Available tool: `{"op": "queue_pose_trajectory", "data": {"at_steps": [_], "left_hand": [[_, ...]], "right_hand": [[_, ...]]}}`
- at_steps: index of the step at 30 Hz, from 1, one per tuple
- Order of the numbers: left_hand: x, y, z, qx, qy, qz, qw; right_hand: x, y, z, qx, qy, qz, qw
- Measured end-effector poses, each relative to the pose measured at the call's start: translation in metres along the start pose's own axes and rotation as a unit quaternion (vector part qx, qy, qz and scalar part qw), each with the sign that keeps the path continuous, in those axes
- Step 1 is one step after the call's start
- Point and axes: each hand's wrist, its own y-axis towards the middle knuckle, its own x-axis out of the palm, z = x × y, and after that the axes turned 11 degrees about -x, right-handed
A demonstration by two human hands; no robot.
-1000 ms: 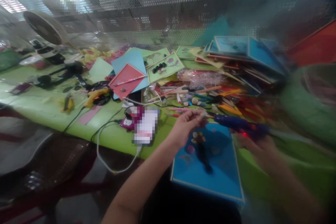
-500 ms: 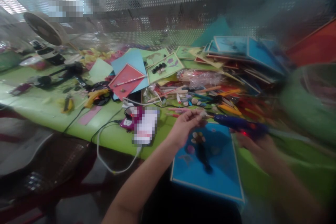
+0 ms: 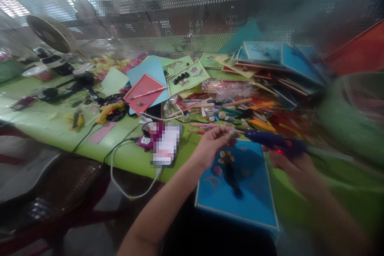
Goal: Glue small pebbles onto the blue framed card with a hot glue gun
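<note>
My left hand [image 3: 214, 144] pinches a small pale pebble [image 3: 233, 132] between its fingertips, over the top edge of a blue board [image 3: 252, 204]. In my right hand [image 3: 292, 164] is a dark blue glue gun [image 3: 273, 140] with a red light glowing on its side. The gun's nozzle points left and meets or nearly meets the pebble. On the board lie a cluster of small stones [image 3: 226, 157], a purple round piece [image 3: 218, 171] and a dark shape that may be partly shadow.
Pens and pebbles [image 3: 222, 116] lie beyond my hands, with stacked framed boards [image 3: 264, 52] behind. Left are a phone [image 3: 166, 144], cables, yellow scissors-like tools [image 3: 109, 112] and a fan [image 3: 49, 34]. A green basin [image 3: 351, 108] stands right.
</note>
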Motion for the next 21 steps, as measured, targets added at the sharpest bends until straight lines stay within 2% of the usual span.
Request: {"op": "queue_pose_trajectory", "data": {"at_steps": [4, 9, 15, 21], "left_hand": [[-0.002, 0.002, -0.002, 0.009, -0.016, 0.007, 1.0], [-0.002, 0.0, 0.0, 0.001, -0.023, -0.006, 1.0], [-0.001, 0.0, 0.0, -0.007, -0.028, 0.0, 1.0], [-0.003, 0.001, -0.001, -0.008, -0.04, -0.005, 0.999]], "right_hand": [[-0.001, 0.0, 0.002, -0.004, -0.006, -0.009, 1.0], [0.0, 0.001, -0.006, 0.011, 0.01, 0.012, 1.0], [0.001, 0.001, -0.009, -0.011, 0.025, 0.015, 1.0], [0.002, -0.001, -0.009, 0.019, 0.066, 0.013, 0.998]]}}
